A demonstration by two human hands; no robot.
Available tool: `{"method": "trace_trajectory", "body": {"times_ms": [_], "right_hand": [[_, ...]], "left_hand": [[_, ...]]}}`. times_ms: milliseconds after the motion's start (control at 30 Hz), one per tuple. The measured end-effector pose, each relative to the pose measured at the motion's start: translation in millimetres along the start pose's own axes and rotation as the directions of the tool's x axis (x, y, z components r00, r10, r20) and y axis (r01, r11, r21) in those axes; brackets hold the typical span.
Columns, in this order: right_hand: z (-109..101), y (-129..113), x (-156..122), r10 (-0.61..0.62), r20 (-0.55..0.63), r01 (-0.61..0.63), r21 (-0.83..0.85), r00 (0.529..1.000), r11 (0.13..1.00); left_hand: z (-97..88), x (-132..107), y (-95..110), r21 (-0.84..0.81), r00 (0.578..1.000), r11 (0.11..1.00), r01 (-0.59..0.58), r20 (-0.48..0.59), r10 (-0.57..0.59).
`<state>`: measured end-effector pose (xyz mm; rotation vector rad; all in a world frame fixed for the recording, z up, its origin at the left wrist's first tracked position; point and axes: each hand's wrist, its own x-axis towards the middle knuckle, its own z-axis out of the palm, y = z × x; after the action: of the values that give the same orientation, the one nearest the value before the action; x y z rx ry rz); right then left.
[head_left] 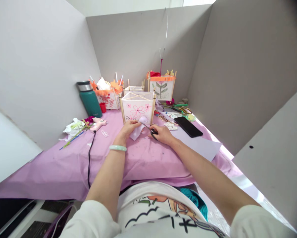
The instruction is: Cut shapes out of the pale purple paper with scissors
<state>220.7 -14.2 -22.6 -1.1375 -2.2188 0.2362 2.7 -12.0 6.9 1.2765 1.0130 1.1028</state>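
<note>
Between the fingers of my left hand (129,128) is a small piece of pale lilac paper (137,132), which hangs down in front of a lantern. My right hand (162,134) is closed round the dark handles of a pair of scissors (153,132). Their blades point left and reach the paper's upper part; whether they are open or closed on it is too small to tell. Just behind both hands stands the square white lantern (138,106), with wooden corner sticks and pink flowers drawn on its front panel.
A green bottle (91,100), a pink glue gun (99,124) with a black cord and paper scraps lie left. A black phone (188,126) and a lilac sheet (198,145) lie right. Behind are a lantern with orange fringe (161,90) and another fringed one (108,100). Grey panels enclose the table.
</note>
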Motion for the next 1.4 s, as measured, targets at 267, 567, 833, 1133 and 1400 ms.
{"method": "trace_trajectory", "body": {"times_ms": [267, 567, 833, 1133, 1400], "right_hand": [[-1.4, -0.6, -0.3, -0.004, 0.000, 0.004, -0.004, 1.000, 1.000], [0.3, 1.0, -0.9, 0.003, -0.003, -0.003, 0.007, 1.000, 1.000], [0.4, 0.7, -1.1, -0.006, -0.010, 0.007, 0.007, 1.000, 1.000], [0.3, 0.3, -1.1, -0.003, -0.004, 0.003, 0.016, 1.000, 1.000], [0.0, 0.7, -1.4, -0.014, -0.004, 0.014, 0.011, 1.000, 1.000]], "left_hand": [[-0.2, -0.3, 0.8, -0.006, 1.000, 1.000, 0.004, -0.002, -0.004], [0.1, -0.5, 0.5, -0.002, 1.000, 1.000, -0.012, 0.013, 0.012], [-1.5, 1.1, -2.1, 0.021, 0.999, 1.000, -0.022, 0.037, 0.021], [-3.1, 2.2, -4.1, 0.019, 0.998, 1.000, -0.022, 0.058, 0.021], [-2.6, 2.0, -3.8, 0.016, 0.998, 1.000, -0.024, 0.065, 0.023]]}}
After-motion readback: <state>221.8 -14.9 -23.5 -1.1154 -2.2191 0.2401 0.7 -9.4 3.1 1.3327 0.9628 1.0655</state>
